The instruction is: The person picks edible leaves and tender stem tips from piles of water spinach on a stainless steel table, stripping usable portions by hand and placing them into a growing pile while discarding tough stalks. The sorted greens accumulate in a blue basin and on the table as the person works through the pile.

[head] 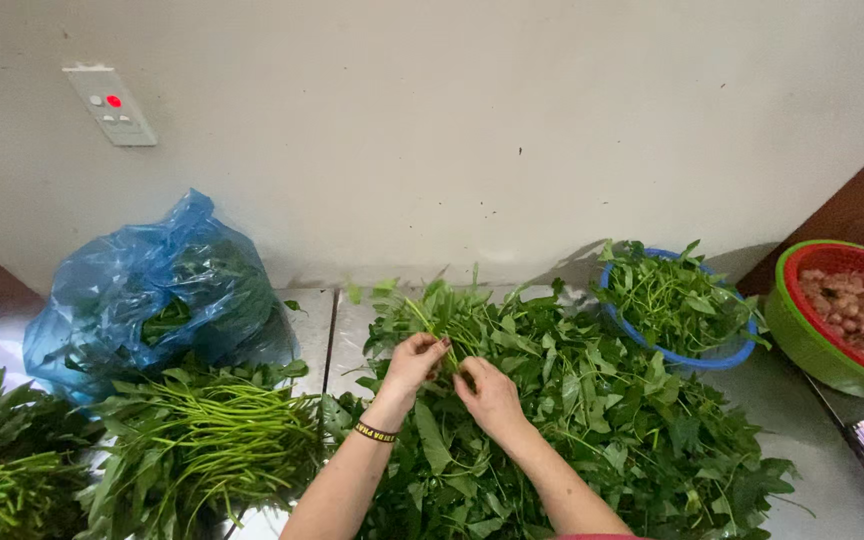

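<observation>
Both hands, the left hand (414, 362) and right hand (490, 395), pinch one leafy stem (442, 325) just above the greens pile (592, 420) (blue basket (680, 352) off right); best snap close to the fingertips, I'd judge

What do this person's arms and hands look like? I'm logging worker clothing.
Both forearms are bare, no sleeves or gloves. The left hand has dark-painted nails and a thin black-and-yellow wristband with lettering. The right hand wears nothing visible.

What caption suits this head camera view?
Left hand and right hand pinch a leafy green stem above a heap of loose green leaves.
</observation>
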Action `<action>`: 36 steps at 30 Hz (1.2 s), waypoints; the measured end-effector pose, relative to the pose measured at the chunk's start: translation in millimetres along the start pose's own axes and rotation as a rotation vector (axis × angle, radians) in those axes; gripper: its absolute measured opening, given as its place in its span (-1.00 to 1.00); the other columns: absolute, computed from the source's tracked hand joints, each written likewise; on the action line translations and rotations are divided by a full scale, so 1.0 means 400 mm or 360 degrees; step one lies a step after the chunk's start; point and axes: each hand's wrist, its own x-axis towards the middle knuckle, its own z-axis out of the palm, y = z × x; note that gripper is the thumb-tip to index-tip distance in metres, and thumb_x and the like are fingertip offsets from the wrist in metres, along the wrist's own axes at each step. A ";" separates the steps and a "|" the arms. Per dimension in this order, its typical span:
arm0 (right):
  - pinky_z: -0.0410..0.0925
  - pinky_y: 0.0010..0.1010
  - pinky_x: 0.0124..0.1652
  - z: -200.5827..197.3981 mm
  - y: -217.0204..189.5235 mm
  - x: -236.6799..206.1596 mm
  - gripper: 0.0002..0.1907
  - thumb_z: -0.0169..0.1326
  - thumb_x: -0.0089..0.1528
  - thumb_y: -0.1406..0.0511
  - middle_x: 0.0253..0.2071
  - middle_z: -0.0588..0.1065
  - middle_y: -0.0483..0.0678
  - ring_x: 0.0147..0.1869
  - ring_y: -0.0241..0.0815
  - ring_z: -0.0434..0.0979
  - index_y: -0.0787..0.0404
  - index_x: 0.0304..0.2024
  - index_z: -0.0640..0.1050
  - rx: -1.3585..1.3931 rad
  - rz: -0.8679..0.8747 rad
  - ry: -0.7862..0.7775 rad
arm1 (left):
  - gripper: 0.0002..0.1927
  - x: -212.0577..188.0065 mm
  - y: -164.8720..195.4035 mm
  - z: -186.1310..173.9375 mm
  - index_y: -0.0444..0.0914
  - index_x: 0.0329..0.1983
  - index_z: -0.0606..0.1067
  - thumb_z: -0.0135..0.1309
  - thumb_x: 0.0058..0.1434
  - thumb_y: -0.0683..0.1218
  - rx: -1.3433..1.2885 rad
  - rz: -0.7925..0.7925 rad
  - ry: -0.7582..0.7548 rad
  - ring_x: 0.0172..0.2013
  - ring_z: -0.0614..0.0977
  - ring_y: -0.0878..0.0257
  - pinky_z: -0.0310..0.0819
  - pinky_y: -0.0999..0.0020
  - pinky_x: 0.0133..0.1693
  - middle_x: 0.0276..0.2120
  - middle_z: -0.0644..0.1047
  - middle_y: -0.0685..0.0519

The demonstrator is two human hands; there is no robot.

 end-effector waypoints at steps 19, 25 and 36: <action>0.37 -0.62 -0.23 0.069 0.134 0.170 -0.89 0.08 0.33 0.27 -0.29 0.52 -0.30 -0.24 -0.49 0.46 0.15 -0.14 0.50 0.0876 0.0090 -0.0714 | -0.91 0.055 0.002 -0.099 -0.20 -0.22 0.52 0.12 0.35 -0.08 -0.0313 -0.0016 0.0019 -0.50 0.43 0.40 0.27 0.46 -0.45 -0.50 0.45 0.19; 0.23 -0.39 -0.24 0.082 0.187 0.096 -0.75 0.16 0.37 0.22 -0.39 0.34 -0.14 -0.28 -0.32 0.27 0.31 -0.19 0.50 0.0767 0.0231 -0.0874 | -0.87 0.072 0.012 -0.139 -0.18 -0.22 0.48 0.12 0.37 -0.04 -0.0442 0.0025 0.0002 -0.46 0.48 0.37 0.32 0.43 -0.41 -0.49 0.45 0.18; 0.37 -0.36 -0.08 -0.015 0.132 0.064 -0.47 0.27 0.06 0.08 0.06 0.60 -0.06 -0.02 -0.16 0.49 0.09 0.05 0.56 0.2299 0.0869 -0.0605 | -0.89 0.049 0.009 -0.160 -0.15 -0.10 0.48 0.09 0.38 -0.06 -0.0987 0.0235 -0.0048 -0.23 0.62 0.26 0.52 0.29 -0.19 -0.24 0.59 0.12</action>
